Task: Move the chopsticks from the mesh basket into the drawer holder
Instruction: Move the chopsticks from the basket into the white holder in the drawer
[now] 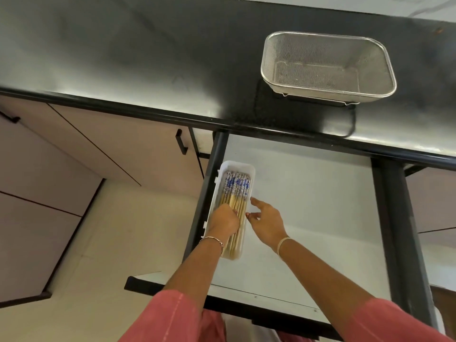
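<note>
Left hand (223, 222) curled down on the chopsticks (235, 193) lying in the white holder (249, 166) (likely levelling them), right hand (265, 222) spread and empty just beside its rim, and the mesh basket (328, 67) bare on the counter beyond.

Nothing readable is showing anywhere in this view: no words, brand marks, numbers or signs are appearing. The chopsticks (235, 191) are carrying only a blue-and-white pattern at their far ends, and no lettering can be made out in it.
</note>
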The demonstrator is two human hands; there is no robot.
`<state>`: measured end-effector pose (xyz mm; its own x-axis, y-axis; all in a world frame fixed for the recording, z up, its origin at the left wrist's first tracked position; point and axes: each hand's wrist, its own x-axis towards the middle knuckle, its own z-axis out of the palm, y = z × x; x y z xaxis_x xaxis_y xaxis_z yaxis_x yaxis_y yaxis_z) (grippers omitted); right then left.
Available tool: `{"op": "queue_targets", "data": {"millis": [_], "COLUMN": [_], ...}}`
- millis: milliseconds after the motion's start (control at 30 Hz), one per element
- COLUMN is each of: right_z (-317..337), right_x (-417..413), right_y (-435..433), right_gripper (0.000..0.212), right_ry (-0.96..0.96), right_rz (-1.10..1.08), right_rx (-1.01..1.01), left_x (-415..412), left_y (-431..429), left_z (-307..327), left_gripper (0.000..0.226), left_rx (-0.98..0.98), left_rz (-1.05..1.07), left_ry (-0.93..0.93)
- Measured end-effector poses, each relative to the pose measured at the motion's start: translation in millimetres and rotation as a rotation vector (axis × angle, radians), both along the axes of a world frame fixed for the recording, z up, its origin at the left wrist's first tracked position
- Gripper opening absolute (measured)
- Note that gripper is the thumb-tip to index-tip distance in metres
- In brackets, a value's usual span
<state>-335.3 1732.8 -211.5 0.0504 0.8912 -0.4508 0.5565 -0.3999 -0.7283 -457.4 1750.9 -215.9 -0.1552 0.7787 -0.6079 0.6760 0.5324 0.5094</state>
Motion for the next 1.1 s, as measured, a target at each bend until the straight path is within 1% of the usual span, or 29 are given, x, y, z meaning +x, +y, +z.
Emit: {"op": "queue_targets", "data": {"millis": [267, 433, 533, 600, 667, 733, 833, 1000, 1100], "right_z": [-2, -1, 0, 0, 1, 1, 1, 2, 2], "right_x": [2, 1, 1, 0, 0, -1, -1, -2, -2], "right_y": [3, 2, 0, 0, -1, -1, -1, -2, -2], "right_gripper": [0.054, 0.053, 0.053, 0.053, 0.052, 0.052, 0.052, 0.052, 0.052], "right_ry": [-0.004, 0.014, 0.028, 0.035, 0.034, 0.036, 0.041, 0.020, 0.007], "right_rz": [0.024, 0.008, -0.005, -0.008, -0.011, -0.015, -0.015, -0.004, -0.003], "right_rx": [0.003, 0.011, 0.008, 0.008, 0.014, 0.013, 0.007, 0.016, 0.018], "left_x": [2, -2, -3, -5, -12, -20, -22, -6, -6], "left_y": [0, -6, -10, -13, -19, -24, -28, -31, -30], "left_z": [4, 5, 1, -6, -14, -21, -24, -17, -10], "left_gripper": [0.020, 0.027, 0.037, 0.054, 0.074, 0.080, 0.080, 0.079, 0.083], "left_rx": [0.104, 0.267, 0.363, 0.407, 0.385, 0.344, 0.284, 0.175, 0.240], "left_rz": [-0.135, -0.254, -0.468, -0.665, -0.842, -0.930, -0.934, -0.808, -0.808], "left_ry": [0.154, 0.269, 0.406, 0.490, 0.562, 0.628, 0.638, 0.581, 0.649]}}
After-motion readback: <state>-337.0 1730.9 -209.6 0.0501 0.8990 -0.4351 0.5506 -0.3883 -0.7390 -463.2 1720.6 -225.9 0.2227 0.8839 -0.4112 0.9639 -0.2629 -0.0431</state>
